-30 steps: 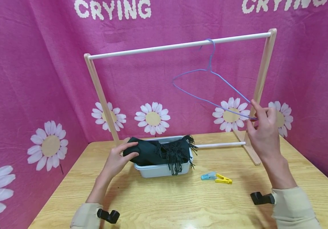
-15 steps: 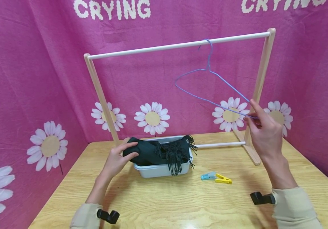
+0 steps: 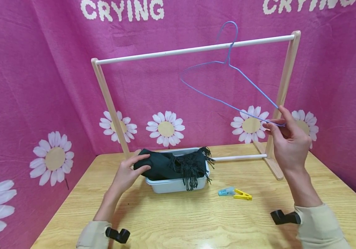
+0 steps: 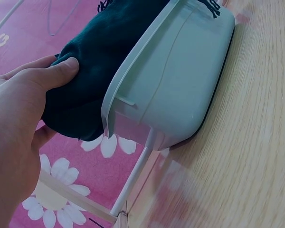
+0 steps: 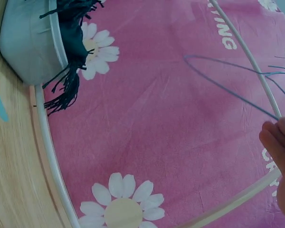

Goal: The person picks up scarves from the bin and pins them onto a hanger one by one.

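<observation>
A blue wire hanger tilts in front of the rack, its hook rising above the white top rod. My right hand pinches the hanger's right corner between thumb and fingers. In the right wrist view, that hand shows at the right edge. A dark fringed scarf, bundled up, fills a light plastic bin; its black tassels hang over the front and right rim. My left hand grips the scarf's left end, with the thumb on its near side and the fingers partly hidden behind.
The rack's wooden posts stand left and right, with a low white bar behind the bin. On the wooden table lie a blue clothespin and a yellow clothespin. A pink daisy-printed cloth hangs behind.
My right hand has raised the hanger, so its hook has come up from the top rod; the hand has shifted slightly right. My left hand and the scarf have stayed in place.
</observation>
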The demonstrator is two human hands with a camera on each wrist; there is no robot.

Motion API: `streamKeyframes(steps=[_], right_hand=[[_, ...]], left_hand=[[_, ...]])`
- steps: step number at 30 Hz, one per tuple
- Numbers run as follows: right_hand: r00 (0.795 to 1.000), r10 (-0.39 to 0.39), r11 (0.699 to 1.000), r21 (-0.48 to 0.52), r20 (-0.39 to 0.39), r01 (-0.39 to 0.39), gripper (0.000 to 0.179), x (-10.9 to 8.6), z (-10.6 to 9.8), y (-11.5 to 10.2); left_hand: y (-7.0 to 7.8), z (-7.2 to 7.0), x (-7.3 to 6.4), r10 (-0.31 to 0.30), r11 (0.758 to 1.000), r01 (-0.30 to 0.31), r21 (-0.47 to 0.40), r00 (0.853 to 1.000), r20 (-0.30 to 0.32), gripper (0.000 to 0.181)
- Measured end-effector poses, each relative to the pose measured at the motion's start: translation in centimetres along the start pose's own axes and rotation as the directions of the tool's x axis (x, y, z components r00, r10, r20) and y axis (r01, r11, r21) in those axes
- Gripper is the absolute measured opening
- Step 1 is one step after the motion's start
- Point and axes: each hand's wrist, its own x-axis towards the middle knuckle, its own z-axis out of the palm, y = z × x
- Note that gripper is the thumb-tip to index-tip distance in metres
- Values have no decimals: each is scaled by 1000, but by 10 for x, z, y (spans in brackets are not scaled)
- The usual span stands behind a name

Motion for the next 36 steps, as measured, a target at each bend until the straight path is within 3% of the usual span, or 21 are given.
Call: streamKeyframes(steps=[3,6,11,16,20,24,32,36], right_hand=[[999,3,992,126,36,-8,53,0,0,-3],[995,-11,968,252,99,-14,56,-1,1,-5],[984,-16,943,331,178,-44,55,-5,6,-4],[977,10,909,404,211,-97,55,-8,8,-3],[971,32,885,445,236,-138,55,-11,11,-1],[963,56,900,405,264,-163,55,-14,14,-2],[957,37,926,351,287,-141,53,-15,15,-15],[940,80,912,357,332,-204,53,-16,16,-17]], left_hand=[[4,1,1,13,1000,-13,-3,1000,-22,41],[10,1,3,68,997,-69,-17,995,-67,40],[21,2,7,212,975,-219,-37,968,-131,41],[35,4,10,285,955,-295,-34,941,-180,42],[49,6,13,262,962,-272,-7,932,-250,39],[66,10,21,200,974,-223,-32,923,-328,35],[100,17,51,203,959,-265,-97,887,-415,31],[112,18,60,181,954,-265,-140,881,-438,31]])
